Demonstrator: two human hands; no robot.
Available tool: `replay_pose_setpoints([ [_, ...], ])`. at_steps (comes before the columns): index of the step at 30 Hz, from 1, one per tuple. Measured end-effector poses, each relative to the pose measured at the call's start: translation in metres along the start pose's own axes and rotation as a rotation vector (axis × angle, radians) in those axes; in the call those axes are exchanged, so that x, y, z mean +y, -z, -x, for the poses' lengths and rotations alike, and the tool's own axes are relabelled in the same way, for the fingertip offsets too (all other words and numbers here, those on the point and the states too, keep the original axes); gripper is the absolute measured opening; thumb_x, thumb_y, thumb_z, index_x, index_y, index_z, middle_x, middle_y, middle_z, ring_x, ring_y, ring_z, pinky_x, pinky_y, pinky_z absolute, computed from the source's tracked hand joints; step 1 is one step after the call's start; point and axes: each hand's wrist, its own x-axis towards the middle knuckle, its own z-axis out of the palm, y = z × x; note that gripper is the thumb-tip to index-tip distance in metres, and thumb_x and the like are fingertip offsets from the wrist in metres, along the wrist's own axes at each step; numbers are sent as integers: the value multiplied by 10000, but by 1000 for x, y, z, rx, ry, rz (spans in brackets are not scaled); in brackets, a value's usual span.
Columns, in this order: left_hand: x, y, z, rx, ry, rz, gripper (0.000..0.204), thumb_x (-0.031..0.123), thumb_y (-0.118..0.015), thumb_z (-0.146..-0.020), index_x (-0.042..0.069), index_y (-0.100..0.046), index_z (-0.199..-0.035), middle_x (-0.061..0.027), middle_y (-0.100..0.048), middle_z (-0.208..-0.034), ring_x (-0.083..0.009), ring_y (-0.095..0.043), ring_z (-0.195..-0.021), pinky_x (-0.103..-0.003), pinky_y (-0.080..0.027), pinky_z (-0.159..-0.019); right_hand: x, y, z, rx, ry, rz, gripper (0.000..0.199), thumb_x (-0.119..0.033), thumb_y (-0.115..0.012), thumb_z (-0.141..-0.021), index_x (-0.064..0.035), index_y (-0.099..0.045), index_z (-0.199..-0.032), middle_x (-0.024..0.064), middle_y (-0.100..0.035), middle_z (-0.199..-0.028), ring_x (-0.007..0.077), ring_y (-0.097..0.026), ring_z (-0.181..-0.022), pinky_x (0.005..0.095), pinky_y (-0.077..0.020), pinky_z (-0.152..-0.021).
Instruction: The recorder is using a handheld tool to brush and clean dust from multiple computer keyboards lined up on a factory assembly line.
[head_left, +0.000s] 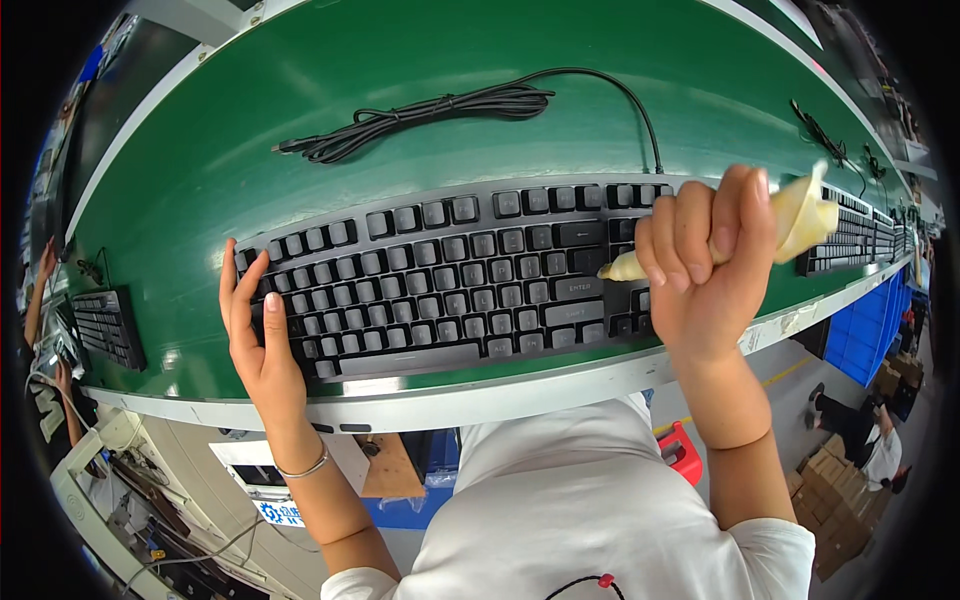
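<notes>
A black keyboard (430, 285) with dark grey keys lies on the green bench, slightly tilted across the view. My left hand (258, 345) grips its left end, with fingers along the outer edge and the thumb on the keys. Over the right part of the keyboard, my right hand (715, 250) is closed around a twisted cream-yellow cloth (800, 222). One end of the cloth pokes out by the large keys near the number pad; the loose end sticks out to the right. My right hand hides much of the number pad. A bundled black cable (430, 110) runs from the keyboard's back edge.
The green bench (400, 45) has a pale front rail (480, 398). More keyboards (850, 235) lie at the right, and another keyboard (108, 325) at the left. Other people's hands (48, 258) show at the far left. A blue crate (865, 325) stands beyond the rail at right.
</notes>
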Motion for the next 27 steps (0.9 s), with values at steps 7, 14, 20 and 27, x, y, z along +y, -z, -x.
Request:
replay_pose_setpoints([
  [7, 5, 1, 2, 3, -10, -2, 319, 152, -496, -968, 49, -606, -1250, -151, -391, -1505, -295, -358, -1385, -413, -244, -1141, 13, 13, 23, -51, 59, 69, 404, -291, -362, -1022, -158, -365, -641, -12, -346, -474, 120, -307, -444, 293, -372, -489],
  [14, 8, 0, 2, 0, -25, -9, 324, 141, -492, -962, 54, -605, -1252, -162, -382, -1508, -293, -359, -1380, -409, -243, -1133, 22, 21, 27, -141, 136, -142, 423, -256, -288, -1039, -171, -354, -630, -35, -328, -463, 113, -271, -436, 287, -370, -490],
  [20, 4, 6, 4, -4, -22, -18, 327, 137, -487, -959, 53, -604, -1253, -161, -375, -1513, -293, -349, -1387, -416, -227, -1139, 32, 19, 27, -149, 125, -199, 420, -227, -301, -1019, -162, -359, -608, -13, -350, -467, 143, -296, -453, 311, -390, -505],
  [27, 9, 5, 2, -16, -47, -48, 331, 133, -484, -958, 52, -600, -1257, -163, -366, -1517, -296, -334, -1396, -421, -215, -1145, 43, 20, 31, -172, 154, -247, 415, -223, -296, -1016, -167, -361, -610, -19, -330, -463, 138, -288, -453, 308, -388, -508],
])
